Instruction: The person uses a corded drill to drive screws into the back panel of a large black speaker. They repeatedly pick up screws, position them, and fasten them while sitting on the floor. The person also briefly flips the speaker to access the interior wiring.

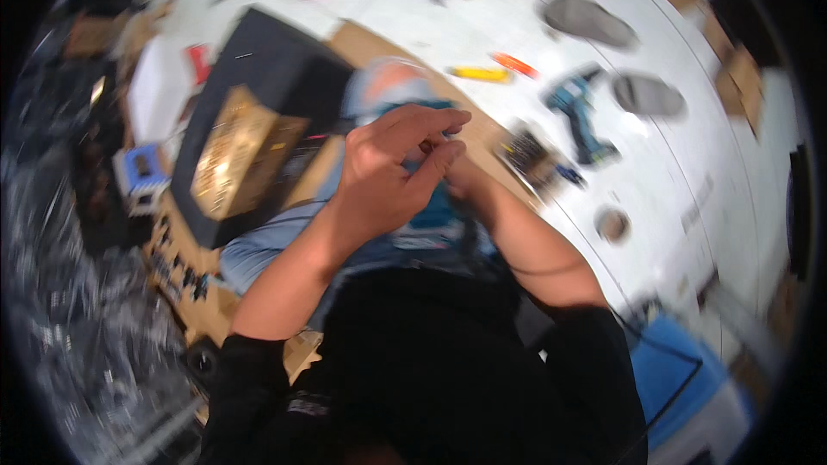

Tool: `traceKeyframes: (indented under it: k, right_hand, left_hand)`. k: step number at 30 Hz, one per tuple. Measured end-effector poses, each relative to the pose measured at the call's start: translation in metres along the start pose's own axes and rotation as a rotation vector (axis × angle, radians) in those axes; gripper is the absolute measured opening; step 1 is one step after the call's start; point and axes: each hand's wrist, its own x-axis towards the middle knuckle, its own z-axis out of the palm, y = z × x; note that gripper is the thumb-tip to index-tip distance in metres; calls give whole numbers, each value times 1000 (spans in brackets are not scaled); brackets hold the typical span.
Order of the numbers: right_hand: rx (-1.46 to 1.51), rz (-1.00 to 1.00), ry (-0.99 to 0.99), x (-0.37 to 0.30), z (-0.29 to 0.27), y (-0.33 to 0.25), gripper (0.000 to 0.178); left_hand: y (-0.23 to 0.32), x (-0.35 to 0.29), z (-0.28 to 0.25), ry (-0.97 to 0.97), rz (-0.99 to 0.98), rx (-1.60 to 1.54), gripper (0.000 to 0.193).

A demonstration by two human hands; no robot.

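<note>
My left hand (388,168) is raised over my lap, fingers bent and thumb drawn in toward the fingertips. Whatever small thing lies in that pinch is too blurred to name. Close against it is my right hand (463,176), its fingers mostly hidden behind the left one. Below both hands shows a teal piece (431,215), perhaps the body of a power tool; the hands cover much of it, and I cannot tell whether either touches it.
A black panel (284,60) with a shiny gold piece (241,151) leans at left. To the right lie a teal-and-black cordless drill (581,116), a yellow tool (481,74), an orange one (515,65), a tray of small parts (525,155) and grey slippers (648,95). Black plastic sheeting (69,319) covers the far left.
</note>
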Motion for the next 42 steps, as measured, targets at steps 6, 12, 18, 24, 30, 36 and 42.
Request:
traceKeyframes:
  k: [6, 12, 18, 24, 30, 36, 42]
  right_hand:
    - [10, 11, 167, 15, 33, -4, 49]
    - [74, -19, 110, 17, 17, 2, 60]
    - [139, -31, 124, 16, 19, -1, 60]
    - [163, -33, 164, 19, 15, -2, 58]
    - [178, -48, 139, 25, 11, 5, 61]
    - [147, -56, 114, 25, 16, 2, 65]
    - [93, -98, 98, 18, 27, 4, 70]
  left_hand:
    - [-156, -23, -174, 486, -380, 328, 23]
    - [-237, -9, -205, 435, -382, 427, 38]
    - [-257, 37, -193, 356, -359, 642, 33]
    - [-265, 41, -190, 501, -474, 382, 17]
    - [-268, 10, -216, 939, -455, -1014, 15]
    - [-236, -19, -214, 894, -17, -1721, 14]
    - [-197, -59, -196, 776, 200, -1923, 13]
